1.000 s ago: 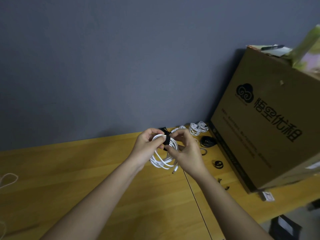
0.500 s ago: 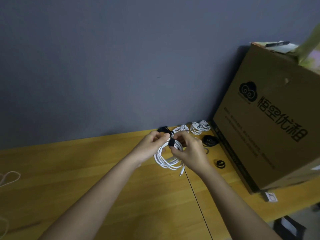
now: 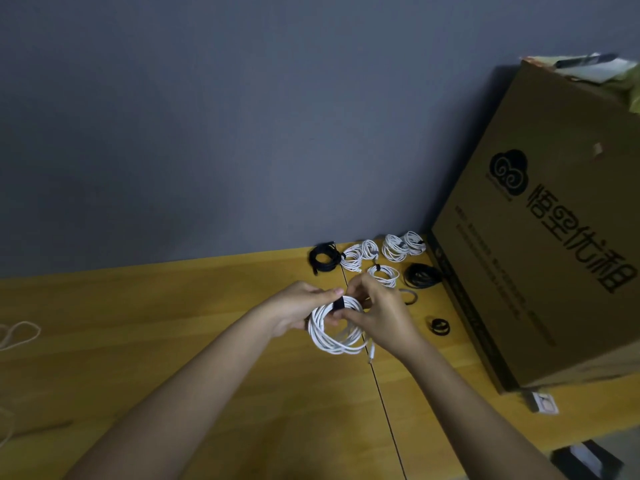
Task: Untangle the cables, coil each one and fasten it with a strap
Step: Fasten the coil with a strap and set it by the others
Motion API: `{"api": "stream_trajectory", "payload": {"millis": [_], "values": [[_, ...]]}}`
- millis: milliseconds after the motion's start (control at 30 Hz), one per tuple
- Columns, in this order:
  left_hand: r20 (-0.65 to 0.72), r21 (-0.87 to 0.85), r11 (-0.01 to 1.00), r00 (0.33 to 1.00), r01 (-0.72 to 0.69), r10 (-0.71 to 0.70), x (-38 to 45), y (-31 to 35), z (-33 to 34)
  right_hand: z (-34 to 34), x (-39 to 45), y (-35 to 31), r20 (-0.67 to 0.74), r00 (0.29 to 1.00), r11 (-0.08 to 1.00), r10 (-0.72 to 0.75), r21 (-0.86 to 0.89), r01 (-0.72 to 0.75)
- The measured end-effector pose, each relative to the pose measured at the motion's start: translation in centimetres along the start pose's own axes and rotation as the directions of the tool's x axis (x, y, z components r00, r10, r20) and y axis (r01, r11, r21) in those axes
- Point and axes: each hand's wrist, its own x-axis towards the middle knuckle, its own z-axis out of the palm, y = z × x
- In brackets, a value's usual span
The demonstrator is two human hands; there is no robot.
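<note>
Both hands hold a coiled white cable (image 3: 334, 336) just above the wooden table (image 3: 173, 341). A black strap (image 3: 337, 303) is wrapped over the top of the coil. My left hand (image 3: 298, 311) grips the coil's left side with fingertips on the strap. My right hand (image 3: 381, 315) pinches the coil and strap from the right. The cable's plug end (image 3: 371, 353) hangs below my right hand. Behind lie several strapped white coils (image 3: 394, 247) and two black coils (image 3: 323, 258) (image 3: 422, 276).
A large cardboard box (image 3: 540, 237) stands at the right, close to the coils. Loose black strap rings (image 3: 439, 326) (image 3: 410, 296) lie beside it. A loose white cable (image 3: 17, 336) lies at the table's left edge. A grey wall runs behind.
My hands and the white coil have shifted slightly down and nearer, uncovering more of the finished coils behind. The strap now sits closed over the coil's top.
</note>
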Motion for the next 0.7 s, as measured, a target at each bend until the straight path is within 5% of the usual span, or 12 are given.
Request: {"api": "stream_trajectory", "payload": {"millis": [300,567,700], "values": [[-0.272,-0.247,0.961,0.961,-0.121,0.051,3.5,-0.3,4.3,-2.6,0.3,3.8,-0.027,0.999,0.995,-0.046,0.092,0.048],[-0.480,-0.319,0.887,0.864,-0.334,0.153,5.7,-1.6,8.3,-3.8,0.5,6.5,0.033,0.971,0.831,0.238,0.511,-0.221],[-0.460,-0.363,0.878,0.880,-0.311,0.122,7.1,-2.3,9.4,-3.3,0.0,8.1,0.077,0.924,0.737,0.375,0.580,-0.347]]}}
